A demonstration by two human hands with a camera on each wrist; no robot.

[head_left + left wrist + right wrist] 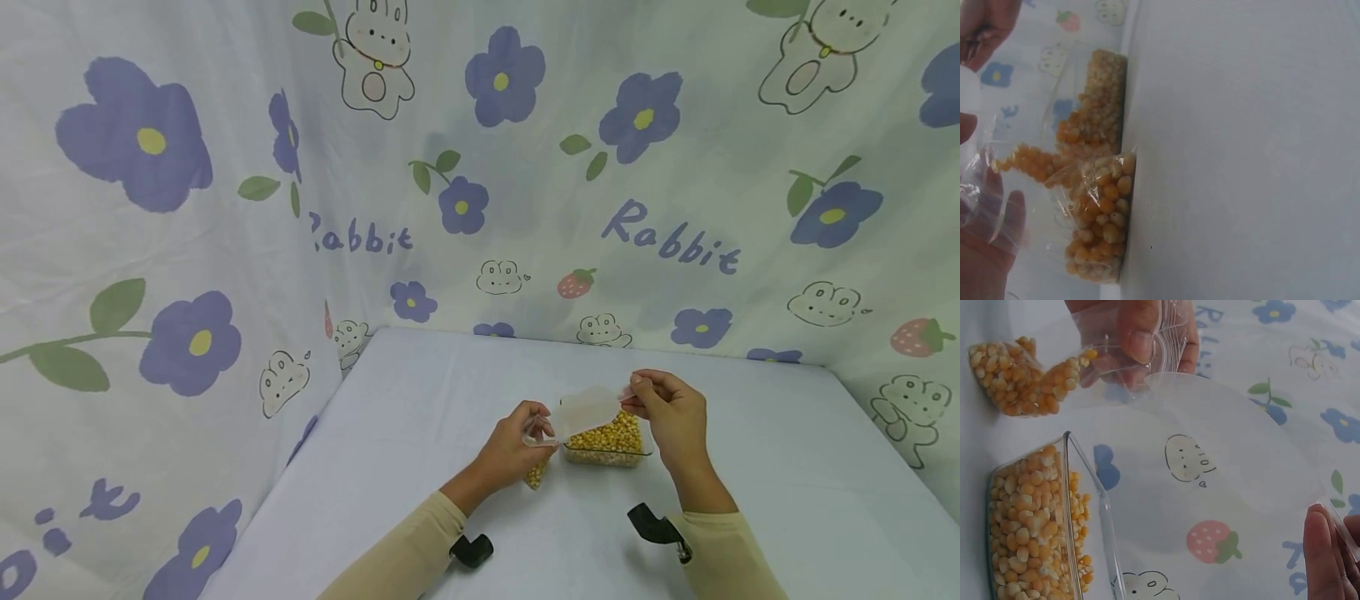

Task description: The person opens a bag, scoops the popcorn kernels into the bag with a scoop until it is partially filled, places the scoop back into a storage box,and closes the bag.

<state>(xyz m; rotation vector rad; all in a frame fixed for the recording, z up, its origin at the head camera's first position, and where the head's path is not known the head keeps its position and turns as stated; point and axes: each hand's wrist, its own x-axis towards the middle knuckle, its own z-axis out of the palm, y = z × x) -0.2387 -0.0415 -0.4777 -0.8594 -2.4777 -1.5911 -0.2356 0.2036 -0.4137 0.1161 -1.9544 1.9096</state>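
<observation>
A clear zip bag (1104,350) has its mouth gripped by the left hand (506,450), fingers and thumb curled at the opening. Corn kernels (1019,381) fill the bag's lower part, which hangs down at the table in the left wrist view. The right hand (678,417) pinches the narrow end of a translucent white scoop-like piece (588,411). Its broad end is at the bag's mouth; whether kernels lie on it cannot be told. Below and between the hands stands a glass container (603,458), filled with corn kernels (1029,519).
A white cloth covers the table (435,375). Behind it hangs a curtain (540,192) printed with flowers and rabbits, and another curtain side (150,250) closes the left. Black wrist mounts (472,552) stick out near both sleeves.
</observation>
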